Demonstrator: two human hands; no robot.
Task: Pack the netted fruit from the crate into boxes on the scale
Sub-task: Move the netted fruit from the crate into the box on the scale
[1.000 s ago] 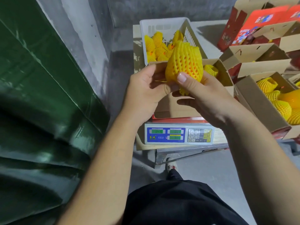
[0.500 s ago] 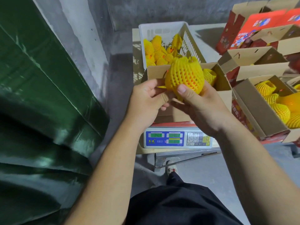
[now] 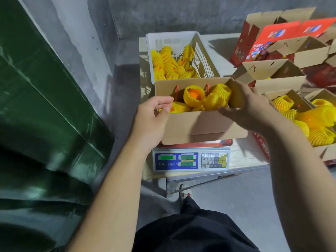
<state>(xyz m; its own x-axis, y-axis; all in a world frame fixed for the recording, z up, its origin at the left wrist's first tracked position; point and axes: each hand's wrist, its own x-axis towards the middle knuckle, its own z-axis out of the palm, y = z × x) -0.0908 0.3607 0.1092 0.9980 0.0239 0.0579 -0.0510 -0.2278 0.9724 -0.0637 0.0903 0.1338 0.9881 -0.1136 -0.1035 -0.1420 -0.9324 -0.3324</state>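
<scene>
Left hand [image 3: 151,122] grips the near left corner of the cardboard box [image 3: 200,126]; its fingers [image 3: 163,101] curl over the rim into the box, thumb pressed on the outer front wall. Right hand [image 3: 249,110] is at the box's right end; it is blurred; its fingers point down and left across the near right corner, slightly bent, touching the cardboard; whether they clasp the wall cannot be told; no fruit is in either hand.

The box stands on the scale [image 3: 191,160], flaps open; several pieces of netted fruit [image 3: 194,96] lie inside it, yellow foam mesh over orange skin; one piece sits upright at centre with its orange top showing. Scale displays are lit green; the figures are too blurred to read.

The white plastic crate [image 3: 205,57] sits directly behind the box, touching or just beside it, and holds a loose pile of further netted fruit.

Scale and crate rest on a pale wooden worktop [image 3: 243,157]. To the right, open boxes of netted fruit [image 3: 309,122] stand just beside the scale; beyond them, empty brown cartons [image 3: 272,73] and red printed cartons [image 3: 272,37]. A green tarpaulin [image 3: 41,110] fills the left side; grey concrete wall [image 3: 163,13] behind; grey floor [image 3: 245,200] below; one shoe [image 3: 184,192] shows beneath the worktop edge.
</scene>
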